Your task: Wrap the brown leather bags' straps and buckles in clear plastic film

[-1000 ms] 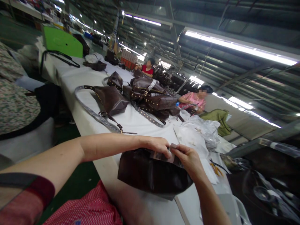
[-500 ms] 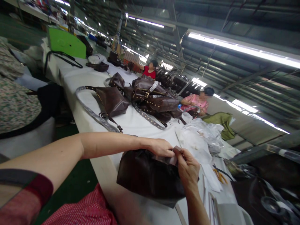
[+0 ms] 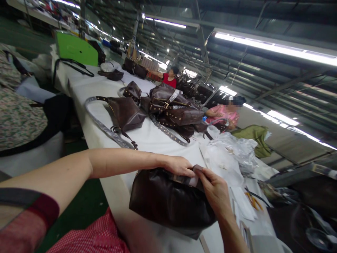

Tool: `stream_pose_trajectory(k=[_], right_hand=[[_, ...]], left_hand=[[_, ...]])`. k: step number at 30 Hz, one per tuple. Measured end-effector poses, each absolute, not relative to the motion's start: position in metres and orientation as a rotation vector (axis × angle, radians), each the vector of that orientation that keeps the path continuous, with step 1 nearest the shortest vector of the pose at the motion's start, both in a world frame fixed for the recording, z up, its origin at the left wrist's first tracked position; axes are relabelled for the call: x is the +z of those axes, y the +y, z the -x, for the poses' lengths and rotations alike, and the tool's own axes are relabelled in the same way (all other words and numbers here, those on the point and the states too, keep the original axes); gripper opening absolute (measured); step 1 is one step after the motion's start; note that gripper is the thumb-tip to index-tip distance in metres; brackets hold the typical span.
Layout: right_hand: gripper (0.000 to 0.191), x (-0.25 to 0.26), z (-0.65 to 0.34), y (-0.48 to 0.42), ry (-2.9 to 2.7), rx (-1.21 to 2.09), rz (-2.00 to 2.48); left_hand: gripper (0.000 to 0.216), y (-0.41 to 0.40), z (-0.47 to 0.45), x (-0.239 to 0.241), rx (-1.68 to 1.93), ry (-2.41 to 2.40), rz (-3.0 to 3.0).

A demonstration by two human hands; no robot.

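A dark brown leather bag (image 3: 168,202) lies on the near edge of the long white table (image 3: 86,91), right in front of me. My left hand (image 3: 179,165) rests on the bag's top edge with its fingers closed on a brown strap end wrapped in clear film (image 3: 188,179). My right hand (image 3: 214,191) pinches the same strap end from the right side. Both hands meet at the top of the bag.
Several brown bags with studded straps (image 3: 168,112) are piled at mid-table. Clear plastic wrapping (image 3: 237,149) and orange-handled pliers (image 3: 252,201) lie to the right. Two other people (image 3: 223,112) work across the table. A green panel (image 3: 76,49) stands at the far end.
Both hands stay pinched on the strap end; the right hand's grip has shifted a little. The view has drifted slightly.
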State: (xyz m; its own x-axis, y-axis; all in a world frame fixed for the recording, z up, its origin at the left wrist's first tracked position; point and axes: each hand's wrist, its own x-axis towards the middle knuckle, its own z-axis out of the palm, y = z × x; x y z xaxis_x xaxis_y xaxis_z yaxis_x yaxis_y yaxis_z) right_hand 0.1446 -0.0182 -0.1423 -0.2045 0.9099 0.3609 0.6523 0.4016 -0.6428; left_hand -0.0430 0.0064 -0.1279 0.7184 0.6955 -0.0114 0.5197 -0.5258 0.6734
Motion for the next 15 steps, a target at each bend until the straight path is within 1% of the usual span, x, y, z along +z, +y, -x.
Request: stream_pose_trajectory(k=[3, 5, 9, 15], right_hand=[[0.036, -0.149, -0.141, -0.019, -1.956, 0.262, 1.270], [0.034, -0.153, -0.140, -0.018, -1.952, 0.195, 1.235], [0.031, -0.159, -0.143, -0.015, -1.932, 0.198, 1.200], [0.030, -0.163, -0.141, -0.012, -1.877, 0.261, 1.183]], left_hand=[[0.021, 0.006, 0.042, -0.125, 0.344, 0.936, -2.073], [0.016, 0.005, 0.040, -0.123, 0.339, 0.992, -1.931], [0.013, 0.002, 0.035, -0.120, 0.326, 1.097, -1.802], [0.016, 0.003, 0.037, -0.118, 0.336, 1.055, -1.862]])
